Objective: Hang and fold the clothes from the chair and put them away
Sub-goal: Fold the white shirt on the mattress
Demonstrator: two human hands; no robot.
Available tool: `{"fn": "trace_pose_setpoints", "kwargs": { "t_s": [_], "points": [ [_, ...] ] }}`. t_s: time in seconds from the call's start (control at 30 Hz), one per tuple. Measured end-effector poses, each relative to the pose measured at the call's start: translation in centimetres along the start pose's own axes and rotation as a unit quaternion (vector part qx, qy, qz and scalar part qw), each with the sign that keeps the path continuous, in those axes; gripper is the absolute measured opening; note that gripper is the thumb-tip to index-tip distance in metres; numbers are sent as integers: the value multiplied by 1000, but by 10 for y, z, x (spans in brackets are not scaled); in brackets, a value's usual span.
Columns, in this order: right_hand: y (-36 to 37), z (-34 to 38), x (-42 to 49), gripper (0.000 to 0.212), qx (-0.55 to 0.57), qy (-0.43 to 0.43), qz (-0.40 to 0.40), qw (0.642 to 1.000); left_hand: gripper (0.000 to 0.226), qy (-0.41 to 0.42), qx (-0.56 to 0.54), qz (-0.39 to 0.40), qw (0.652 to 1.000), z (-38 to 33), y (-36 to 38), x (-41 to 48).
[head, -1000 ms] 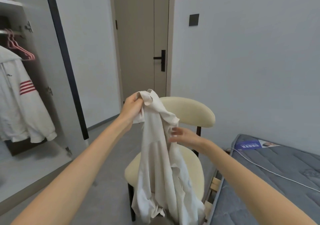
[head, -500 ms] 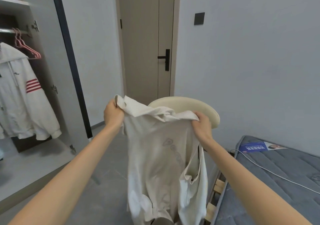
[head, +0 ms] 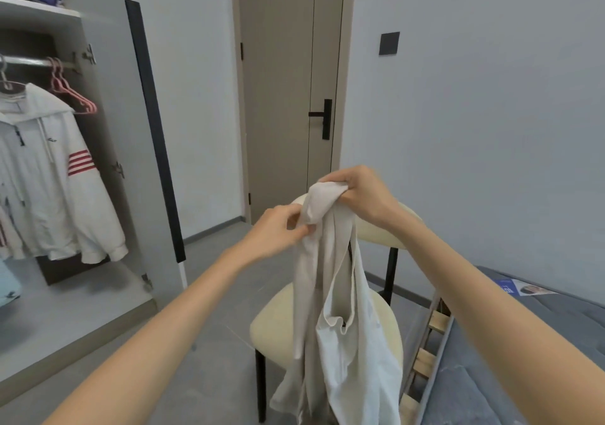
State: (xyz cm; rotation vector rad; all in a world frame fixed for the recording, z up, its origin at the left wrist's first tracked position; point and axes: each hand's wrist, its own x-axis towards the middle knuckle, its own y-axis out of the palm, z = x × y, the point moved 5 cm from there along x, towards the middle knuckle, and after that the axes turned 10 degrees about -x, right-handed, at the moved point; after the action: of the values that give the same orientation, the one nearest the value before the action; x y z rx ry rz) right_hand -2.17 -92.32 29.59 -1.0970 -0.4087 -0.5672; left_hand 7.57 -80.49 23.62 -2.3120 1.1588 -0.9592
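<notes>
Your right hand (head: 363, 195) has its fingers curled round the bunched top of the cream garment (head: 327, 293). Your left hand (head: 278, 231) pinches its edge just below. It hangs from both hands over the chair (head: 271, 320) seat.

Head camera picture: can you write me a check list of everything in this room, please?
Surface: cream padded chair standing on the grey floor.
Job's things: cream cloth garment hangs bunched in front of the chair; open white wardrobe has thin pink hangers on its rail.
Clutter: blue leaflet on the grey mattress.
Hands: left hand pinches the garment near its top; right hand grips its top, higher up.
Cables: nothing seen.
Surroundings: white jacket with red stripes hung in the wardrobe; beige door; dark square wall switch.
</notes>
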Motion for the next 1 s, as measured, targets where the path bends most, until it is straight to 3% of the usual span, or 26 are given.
{"fn": "trace_pose_setpoints", "kwargs": {
  "t_s": [0.17, 0.3, 0.47, 0.57, 0.67, 0.77, 0.87, 1.0],
  "points": [
    [3, -15, -6, 25, 32, 46, -27, 998, 34, 16, 84, -111, 990, -5, -15, -2],
    [25, -27, -21, 17, 52, 96, -29, 994, 29, 10, 20, -189, 982, -12, -32, 1],
    [68, -48, -45, 16, 56, 186, 39, 980, 28, -13, -91, -188, 978, -19, -21, 3],
    [97, -63, -67, 33, 76, 238, 98, 963, 30, 3, -156, -171, 973, -26, -22, 7],
    [123, -70, -83, 33, 87, 255, 164, 949, 30, 19, -193, -156, 968, -34, -24, 11],
    [138, -87, -94, 26, 26, 269, 205, 941, 26, 27, -204, -183, 961, -34, -29, 14],
    [136, -105, -104, 6, -42, 292, 207, 933, 23, 6, -216, -247, 945, -25, -43, 14],
    [104, -119, -96, 25, -119, 296, 155, 935, 24, -27, -219, -320, 921, 3, -66, 8]
  ]
}}
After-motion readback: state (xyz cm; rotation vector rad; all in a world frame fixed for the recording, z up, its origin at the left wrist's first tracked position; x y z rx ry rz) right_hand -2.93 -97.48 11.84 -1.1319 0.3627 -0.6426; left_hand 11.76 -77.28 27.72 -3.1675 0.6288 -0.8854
